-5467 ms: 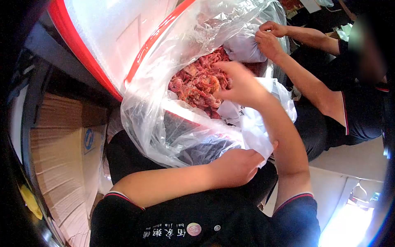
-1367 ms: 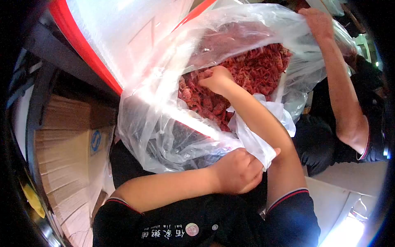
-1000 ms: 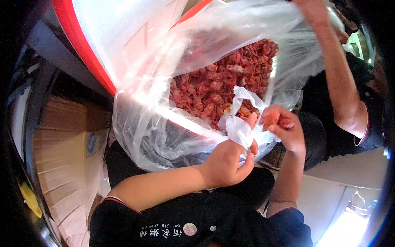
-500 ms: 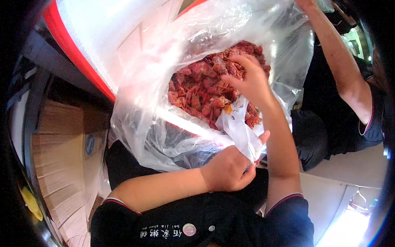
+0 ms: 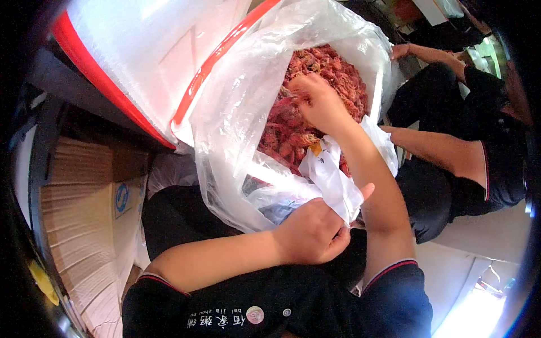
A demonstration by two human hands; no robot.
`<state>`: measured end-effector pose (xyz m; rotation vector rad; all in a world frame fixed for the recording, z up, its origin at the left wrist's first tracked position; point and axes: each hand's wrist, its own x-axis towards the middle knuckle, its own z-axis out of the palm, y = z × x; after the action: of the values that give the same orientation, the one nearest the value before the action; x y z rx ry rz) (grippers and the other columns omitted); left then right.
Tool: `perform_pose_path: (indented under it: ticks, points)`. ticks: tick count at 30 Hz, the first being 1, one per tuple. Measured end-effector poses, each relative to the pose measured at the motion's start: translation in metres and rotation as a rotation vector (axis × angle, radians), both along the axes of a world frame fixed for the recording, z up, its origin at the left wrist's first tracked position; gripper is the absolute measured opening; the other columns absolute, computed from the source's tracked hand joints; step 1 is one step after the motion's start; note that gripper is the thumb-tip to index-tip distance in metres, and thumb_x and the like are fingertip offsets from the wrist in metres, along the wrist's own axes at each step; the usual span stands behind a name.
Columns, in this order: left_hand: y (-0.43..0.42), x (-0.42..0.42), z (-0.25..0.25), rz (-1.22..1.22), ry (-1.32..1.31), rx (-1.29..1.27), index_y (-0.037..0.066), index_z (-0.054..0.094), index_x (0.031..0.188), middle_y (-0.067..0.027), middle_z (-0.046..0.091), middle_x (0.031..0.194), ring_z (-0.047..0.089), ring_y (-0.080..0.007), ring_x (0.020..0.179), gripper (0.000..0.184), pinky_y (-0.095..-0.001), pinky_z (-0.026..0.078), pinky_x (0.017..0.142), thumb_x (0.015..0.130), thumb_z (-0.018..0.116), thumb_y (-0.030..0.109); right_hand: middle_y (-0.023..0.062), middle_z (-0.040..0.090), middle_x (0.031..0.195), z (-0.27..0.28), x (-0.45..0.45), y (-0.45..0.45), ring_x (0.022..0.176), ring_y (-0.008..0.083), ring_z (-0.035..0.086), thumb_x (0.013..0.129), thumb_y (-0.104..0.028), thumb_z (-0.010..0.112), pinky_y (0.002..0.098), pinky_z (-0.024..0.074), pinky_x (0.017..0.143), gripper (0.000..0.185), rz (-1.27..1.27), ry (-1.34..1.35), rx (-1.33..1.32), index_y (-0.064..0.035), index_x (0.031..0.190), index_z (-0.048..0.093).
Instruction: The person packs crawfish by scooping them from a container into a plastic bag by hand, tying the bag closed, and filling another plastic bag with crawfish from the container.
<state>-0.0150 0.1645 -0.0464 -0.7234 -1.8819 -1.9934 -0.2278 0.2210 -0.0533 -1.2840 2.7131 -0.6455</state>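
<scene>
Red crayfish (image 5: 341, 70) lie heaped inside a large clear plastic bag (image 5: 236, 112) with its mouth folded wide. My right hand (image 5: 320, 104) is down on the heap with its fingers curled in around a crayfish; the fingertips are partly hidden. Nearer to me, my left hand (image 5: 313, 231) is closed on the edge of a small white plastic bag (image 5: 332, 177), its thumb pointing up. This small bag hangs over the near side of the heap, with an orange-yellow patch and dark print on it.
A white container lid with a red rim (image 5: 217, 59) stands behind the large bag. To the right sits another person, whose hand (image 5: 401, 52) is near the bag's far edge. A cardboard box (image 5: 81, 203) is at the left.
My right hand has moved down and left onto the crayfish, and its fingers have closed. The other person's arm has dropped away from the large bag's top edge. The bag's mouth has shifted.
</scene>
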Motion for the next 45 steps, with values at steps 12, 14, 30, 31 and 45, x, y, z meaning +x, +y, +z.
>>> perform_pose_path:
  ticks: [12,14,30,31,45]
  points:
    - [-0.008,-0.003,0.007,-0.003,-0.034,0.042,-0.005,0.026,0.135,-0.0104,0.056,0.081,0.058,-0.0254,0.072,0.067,-0.0344,0.047,0.071,0.074,0.053,-0.004,0.0117,0.062,0.085,0.003,0.013,-0.006,0.085,0.0288,0.058,0.067,-0.001,0.061,0.0364,0.0475,0.077,0.034,0.045,0.081,0.144,-0.0120,0.099,0.060]
    - [-0.004,-0.002,0.003,0.006,-0.021,0.044,-0.005,0.025,0.136,-0.0104,0.056,0.081,0.058,-0.0252,0.072,0.068,-0.0343,0.047,0.072,0.074,0.052,-0.004,0.0076,0.063,0.087,0.026,0.022,0.009,0.088,0.0190,0.060,0.069,0.002,0.063,0.0288,0.0471,0.080,0.034,-0.135,-0.151,0.012,-0.0099,0.101,0.059]
    - [-0.003,-0.001,0.006,-0.042,-0.088,0.073,-0.011,0.015,0.137,-0.0132,0.056,0.089,0.058,-0.0249,0.077,0.075,-0.0349,0.045,0.082,0.074,0.055,0.000,0.0062,0.063,0.100,0.101,0.100,0.082,0.088,0.0125,0.059,0.073,-0.005,0.068,0.0271,0.0487,0.073,0.030,-0.255,-0.250,-0.064,-0.0047,0.103,0.063]
    - [-0.001,-0.001,0.008,0.028,0.028,-0.002,-0.011,0.023,0.133,-0.0166,0.056,0.098,0.058,-0.0265,0.077,0.069,-0.0361,0.046,0.081,0.074,0.055,0.000,0.0045,0.065,0.097,0.104,0.091,0.082,0.081,0.0100,0.060,0.075,-0.007,0.068,0.0247,0.0487,0.068,0.027,-0.302,-0.241,-0.158,-0.0050,0.102,0.063]
    - [-0.002,-0.006,0.003,0.021,0.160,-0.101,-0.007,0.041,0.122,-0.0243,0.046,0.127,0.056,-0.0379,0.097,0.057,-0.0412,0.046,0.086,0.068,0.059,0.002,0.0236,0.051,0.115,0.006,0.006,0.030,0.104,0.0359,0.053,0.058,-0.019,0.074,0.0381,0.0435,0.090,0.067,-0.386,-0.133,0.368,-0.0107,0.120,0.049]
